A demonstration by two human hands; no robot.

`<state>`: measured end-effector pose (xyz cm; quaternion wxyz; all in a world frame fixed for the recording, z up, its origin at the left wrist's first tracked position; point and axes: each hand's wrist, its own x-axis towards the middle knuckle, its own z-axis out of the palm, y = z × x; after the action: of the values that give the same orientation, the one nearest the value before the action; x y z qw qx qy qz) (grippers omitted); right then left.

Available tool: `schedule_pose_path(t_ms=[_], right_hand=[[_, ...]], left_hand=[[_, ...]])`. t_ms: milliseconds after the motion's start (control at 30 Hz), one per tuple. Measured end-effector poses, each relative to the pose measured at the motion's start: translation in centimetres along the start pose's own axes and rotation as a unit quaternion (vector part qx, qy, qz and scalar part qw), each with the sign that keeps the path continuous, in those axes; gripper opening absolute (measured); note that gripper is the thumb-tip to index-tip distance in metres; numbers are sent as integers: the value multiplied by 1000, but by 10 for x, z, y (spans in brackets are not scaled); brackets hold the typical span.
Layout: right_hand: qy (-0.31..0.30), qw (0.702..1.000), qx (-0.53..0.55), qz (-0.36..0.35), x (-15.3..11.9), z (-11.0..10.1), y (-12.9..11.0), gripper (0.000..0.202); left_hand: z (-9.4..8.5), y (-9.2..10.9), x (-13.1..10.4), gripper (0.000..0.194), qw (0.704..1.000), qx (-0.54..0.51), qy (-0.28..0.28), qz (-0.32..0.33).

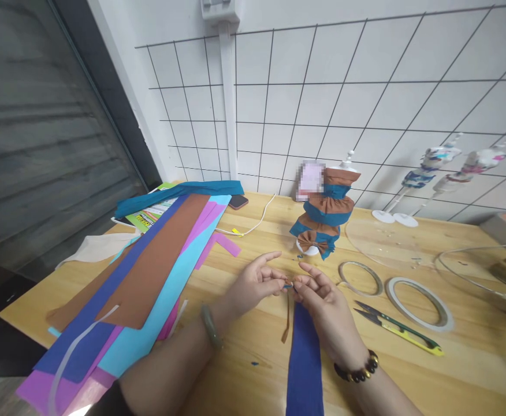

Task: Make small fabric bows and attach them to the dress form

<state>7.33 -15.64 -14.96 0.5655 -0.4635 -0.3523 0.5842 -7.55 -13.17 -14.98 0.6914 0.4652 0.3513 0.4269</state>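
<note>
While left hand [253, 287] and right hand [324, 300] pinch one fabric piece [288, 285], two tape rolls [445, 319] lie nearby.

The head camera looks forward and down from close above the table [253, 390] toward the wall [253, 63].

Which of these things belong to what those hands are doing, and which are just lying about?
Probably in the job:
left hand and right hand, pinching a small scrap
blue strip
snips
fabric pile

Seemingly just lying about:
phone
white cable
</note>
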Motion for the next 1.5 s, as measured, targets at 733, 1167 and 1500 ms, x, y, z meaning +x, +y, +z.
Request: schedule_pose_path(t_ms=[733,1167,1500], right_hand=[[8,997,56,59,-4,5,2,47],[-49,998,27,42,-6,5,3,46],[-19,999,31,22,-3,2,4,50]], left_hand=[[-1,-6,2,54,997,56,14,52],[2,-3,1,54,998,60,20,28],[3,1,1,55,999,40,32,18]])
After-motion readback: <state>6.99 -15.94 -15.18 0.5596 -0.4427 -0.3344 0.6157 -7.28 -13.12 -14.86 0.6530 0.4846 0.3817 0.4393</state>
